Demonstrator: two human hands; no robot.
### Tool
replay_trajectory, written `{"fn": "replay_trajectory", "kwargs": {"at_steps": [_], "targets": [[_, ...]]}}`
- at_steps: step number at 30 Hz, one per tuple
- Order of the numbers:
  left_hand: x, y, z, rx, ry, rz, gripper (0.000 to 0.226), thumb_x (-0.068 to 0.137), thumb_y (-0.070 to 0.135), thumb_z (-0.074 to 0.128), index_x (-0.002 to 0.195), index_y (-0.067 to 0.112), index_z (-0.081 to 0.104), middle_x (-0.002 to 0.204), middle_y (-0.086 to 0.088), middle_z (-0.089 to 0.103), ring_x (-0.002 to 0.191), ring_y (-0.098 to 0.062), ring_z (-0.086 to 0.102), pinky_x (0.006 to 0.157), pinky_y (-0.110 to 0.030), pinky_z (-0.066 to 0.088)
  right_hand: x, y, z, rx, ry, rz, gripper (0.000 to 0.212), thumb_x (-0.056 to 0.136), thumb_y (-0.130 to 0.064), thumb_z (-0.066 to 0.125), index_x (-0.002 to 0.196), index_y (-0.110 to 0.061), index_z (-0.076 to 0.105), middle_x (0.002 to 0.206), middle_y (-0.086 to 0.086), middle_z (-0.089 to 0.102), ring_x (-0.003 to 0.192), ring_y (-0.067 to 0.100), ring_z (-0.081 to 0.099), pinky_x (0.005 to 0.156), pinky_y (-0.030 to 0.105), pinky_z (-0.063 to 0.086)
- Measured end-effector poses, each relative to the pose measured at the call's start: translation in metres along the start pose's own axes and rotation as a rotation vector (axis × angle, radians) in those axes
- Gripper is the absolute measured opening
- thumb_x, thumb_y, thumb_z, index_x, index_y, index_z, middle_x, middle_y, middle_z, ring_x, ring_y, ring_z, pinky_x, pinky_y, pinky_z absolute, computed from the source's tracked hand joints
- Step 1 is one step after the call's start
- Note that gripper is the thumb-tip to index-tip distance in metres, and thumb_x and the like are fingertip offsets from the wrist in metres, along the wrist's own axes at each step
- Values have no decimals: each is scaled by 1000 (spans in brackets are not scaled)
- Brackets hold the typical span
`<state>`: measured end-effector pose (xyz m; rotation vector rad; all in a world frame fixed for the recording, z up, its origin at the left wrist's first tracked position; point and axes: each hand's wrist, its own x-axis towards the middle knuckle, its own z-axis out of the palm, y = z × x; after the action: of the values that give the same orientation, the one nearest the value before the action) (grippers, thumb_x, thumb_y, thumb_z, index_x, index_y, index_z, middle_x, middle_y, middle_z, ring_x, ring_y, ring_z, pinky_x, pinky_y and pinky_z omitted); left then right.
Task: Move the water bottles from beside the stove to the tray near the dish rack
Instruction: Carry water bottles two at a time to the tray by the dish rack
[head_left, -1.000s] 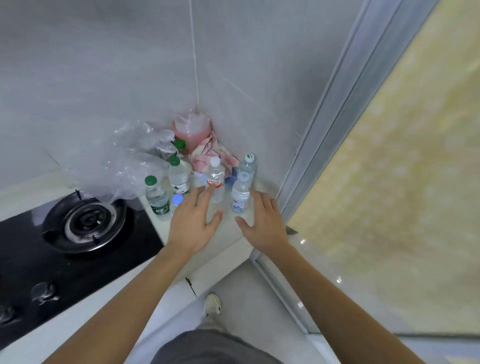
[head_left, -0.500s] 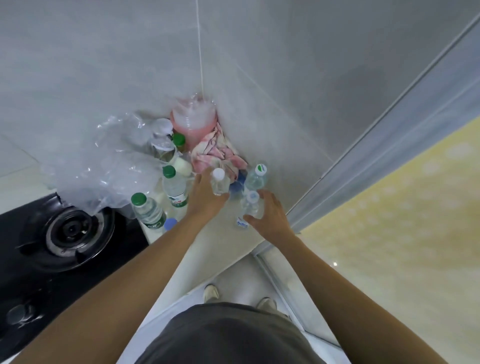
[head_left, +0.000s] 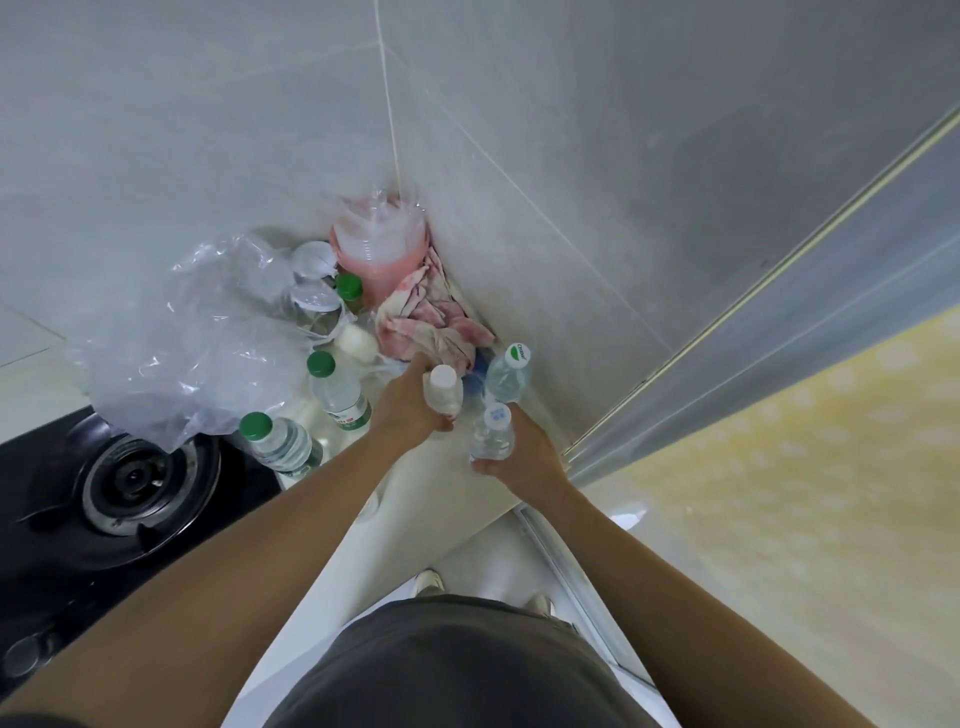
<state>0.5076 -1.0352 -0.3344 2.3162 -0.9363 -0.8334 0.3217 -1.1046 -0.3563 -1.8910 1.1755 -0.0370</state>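
Several small clear water bottles stand in the counter corner beside the stove (head_left: 119, 478). My left hand (head_left: 410, 402) is wrapped around a bottle with a white cap (head_left: 443, 392). My right hand (head_left: 524, 452) grips a bottle with a blue-printed cap (head_left: 492, 434) from behind. A third bottle with a green-and-white cap (head_left: 508, 371) stands against the right wall. Two green-capped bottles (head_left: 337, 392) (head_left: 278, 441) stand to the left, near the stove's edge. The tray and dish rack are out of view.
Crumpled clear plastic bags (head_left: 208, 338) lie behind the burner. A pink container (head_left: 376, 244) sits in the corner with a pink-and-white cloth (head_left: 431, 322) in front of it. Grey tiled walls close both sides; a sliding door frame (head_left: 727, 332) runs at right.
Both hands went from hovering flat over the counter to closing around bottles: the left on the white-capped one, the right on the blue-capped one. My view tilted further down.
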Motion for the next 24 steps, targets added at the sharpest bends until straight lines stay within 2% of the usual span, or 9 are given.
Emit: {"fn": "replay_trajectory", "kwargs": {"at_steps": [4, 8, 11, 15, 18, 20, 22, 24], "targets": [[-12, 0, 8, -25, 51, 12, 70, 65, 17, 96, 107, 32, 42, 101, 5, 69, 94, -29, 66, 73, -38, 49, 2, 7, 4, 30, 16, -32, 71, 65, -40, 98, 124, -34, 58, 117, -10, 71, 109, 20, 67, 101, 46, 54], [-25, -1, 10, -66, 101, -18, 63, 69, 16, 94, 111, 26, 48, 100, 3, 68, 92, -29, 64, 70, -38, 49, -5, 11, -3, 87, 55, -81, 69, 67, -33, 98, 125, -26, 63, 114, -8, 73, 107, 21, 69, 99, 44, 56], [-37, -4, 12, -96, 151, -74, 66, 67, 23, 95, 120, 22, 57, 104, 4, 68, 97, -28, 65, 72, -37, 49, -9, 17, -15, 112, 34, -118, 66, 69, -27, 97, 125, -25, 63, 112, -8, 71, 105, 22, 67, 96, 40, 55], [-62, 3, 13, -142, 231, -124, 77, 67, 30, 96, 134, 23, 58, 111, 6, 67, 100, -23, 63, 79, -32, 43, -13, 15, -37, 137, 35, -177, 62, 68, -32, 96, 120, -25, 63, 111, -4, 74, 102, 21, 70, 94, 40, 57], [-89, 14, 6, -233, 300, -128, 75, 66, 26, 96, 131, 21, 61, 113, 3, 72, 101, -24, 66, 77, -32, 47, -14, 10, -57, 205, -22, -240, 58, 71, -33, 93, 121, -26, 65, 109, -6, 75, 100, 16, 72, 88, 36, 57], [-111, 24, 0, -303, 344, -93, 63, 71, 19, 94, 125, 21, 62, 104, 6, 72, 94, -21, 67, 70, -20, 47, -18, 4, -71, 285, -81, -289, 54, 73, -28, 92, 121, -29, 66, 109, -8, 77, 102, 13, 74, 89, 37, 60], [-135, 36, -7, -381, 382, -63, 52, 77, 18, 91, 118, 22, 61, 100, 13, 70, 92, -8, 66, 66, -9, 46, -24, -3, -82, 357, -135, -331, 52, 77, -17, 92, 120, -30, 65, 111, -7, 77, 104, 13, 75, 91, 35, 61], [-158, 44, -13, -419, 424, -26, 54, 78, 30, 91, 122, 22, 61, 107, 12, 72, 99, -6, 67, 76, -14, 49, -32, -12, -87, 425, -177, -372, 50, 80, -14, 91, 119, -30, 65, 112, -8, 78, 105, 11, 75, 91, 35, 61]]}}
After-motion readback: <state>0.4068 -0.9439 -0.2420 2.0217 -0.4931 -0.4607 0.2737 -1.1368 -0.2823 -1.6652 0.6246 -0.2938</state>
